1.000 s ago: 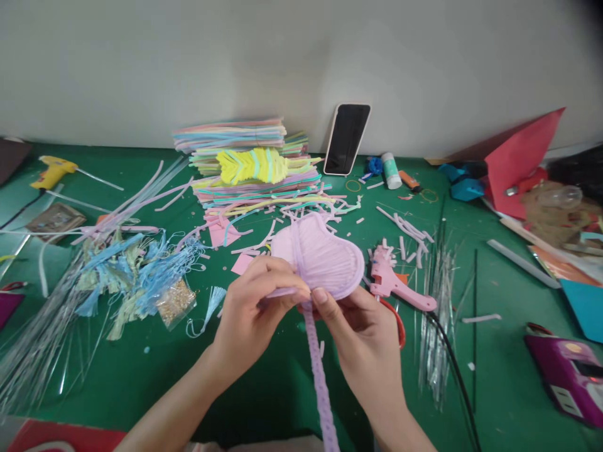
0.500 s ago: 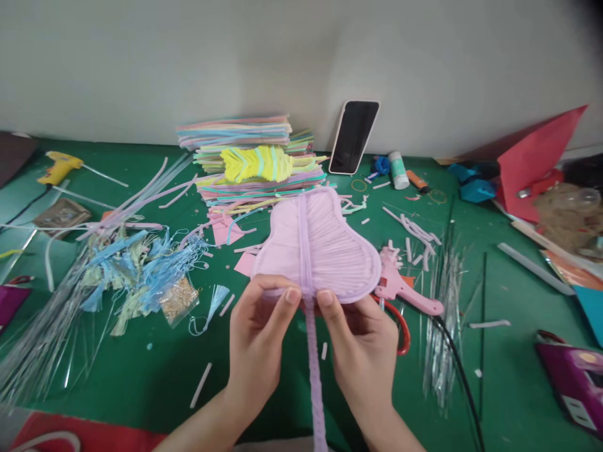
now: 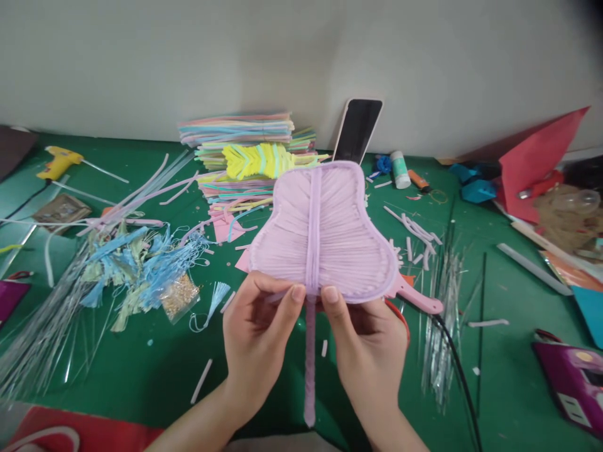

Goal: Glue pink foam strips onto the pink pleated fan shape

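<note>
A lilac hand fan (image 3: 292,245) made of pipe cleaners is held up over the table, its pleated face toward me and its wrapped handle (image 3: 309,370) hanging down between my wrists. My left hand (image 3: 259,339) pinches the fan's lower edge just left of the handle, thumb in front and fingers behind. On the other side of the handle, my right hand (image 3: 370,342) grips the same edge in the same way. Behind the fan a pink glue gun (image 3: 419,298) lies partly covered, and red scissor handles (image 3: 404,320) show beside my right hand.
Pipe cleaner bundles (image 3: 235,130) and a phone (image 3: 358,129) stand near the wall. At left are a yellow glue gun (image 3: 61,163), blue tassels (image 3: 160,263) and a bag of gold beads (image 3: 179,298). Wire strands (image 3: 443,339) and a black cord (image 3: 459,370) lie to the right.
Both hands have tilted the fan more upright, raising its top edge in front of the phone's lower part. The handle's lower end has swung into view.
</note>
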Available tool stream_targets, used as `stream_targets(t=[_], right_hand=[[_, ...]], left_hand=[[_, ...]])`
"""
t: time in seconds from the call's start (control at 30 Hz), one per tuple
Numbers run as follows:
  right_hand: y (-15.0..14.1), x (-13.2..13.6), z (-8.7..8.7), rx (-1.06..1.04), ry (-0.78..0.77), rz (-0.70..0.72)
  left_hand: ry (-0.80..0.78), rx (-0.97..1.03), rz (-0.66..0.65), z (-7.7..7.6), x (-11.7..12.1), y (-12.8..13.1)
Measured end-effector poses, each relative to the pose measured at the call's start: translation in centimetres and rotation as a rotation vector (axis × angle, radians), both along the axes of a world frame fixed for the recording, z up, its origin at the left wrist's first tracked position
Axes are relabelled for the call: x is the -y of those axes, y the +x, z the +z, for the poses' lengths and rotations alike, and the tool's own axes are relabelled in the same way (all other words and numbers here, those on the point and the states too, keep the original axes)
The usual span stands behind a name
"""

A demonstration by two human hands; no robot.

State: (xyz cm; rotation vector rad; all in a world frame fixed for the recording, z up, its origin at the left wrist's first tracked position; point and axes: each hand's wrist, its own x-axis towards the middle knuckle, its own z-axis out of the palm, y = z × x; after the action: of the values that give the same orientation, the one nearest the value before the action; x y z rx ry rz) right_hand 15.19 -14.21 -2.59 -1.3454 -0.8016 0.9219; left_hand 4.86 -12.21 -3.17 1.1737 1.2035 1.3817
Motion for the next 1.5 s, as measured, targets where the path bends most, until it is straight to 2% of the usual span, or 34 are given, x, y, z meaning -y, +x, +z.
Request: stream_targets(t=[0.17, 0.23, 0.43, 0.57, 0.7, 0.9, 1.2, 1.37, 1.5], right_hand=[[0.8, -0.2, -0.1, -0.155, -0.023, 0.184], [1.0, -0.4, -0.2, -0.164, -0.066, 0.215], [0.9, -0.7, -0.8, -0.068, -0.012, 0.126], [0.7, -0.6, -1.1, 0.015, 0.063, 0.075], [0.9, -0.6, -1.2, 0.047, 0.051, 0.079], [1.4, -1.1, -1.4, -0.029, -0.013, 0.174], [0.8, -1.0, -1.7, -0.102, 0.033, 0.103], [0.7, -1.3, -1.6, -0.162, 0.034, 0.125], [0.5, -1.5, -1.9, -0.279, 0.028, 0.119]], left_hand=[[-0.007, 0.046, 0.017, -0.2, -0.1, -0.2], [0.013, 0.007, 0.032, -0.2, -0.3, -0.1], [0.089, -0.165, 0.037, 0.3, -0.5, 0.2], [0.13, -0.171, 0.023, 0.4, -0.5, 0.3], [0.112, -0.12, 0.026, 0.1, -0.8, 0.2], [0.052, -0.105, 0.008, -0.4, -1.0, 0.1], [0.141, -0.196, -0.04, 0.2, -1.0, -0.1], [0.085, -0.161, -0.064, 0.5, -1.4, -0.4], [0.086, -0.175, -0.167, 0.5, -1.4, -0.8]])
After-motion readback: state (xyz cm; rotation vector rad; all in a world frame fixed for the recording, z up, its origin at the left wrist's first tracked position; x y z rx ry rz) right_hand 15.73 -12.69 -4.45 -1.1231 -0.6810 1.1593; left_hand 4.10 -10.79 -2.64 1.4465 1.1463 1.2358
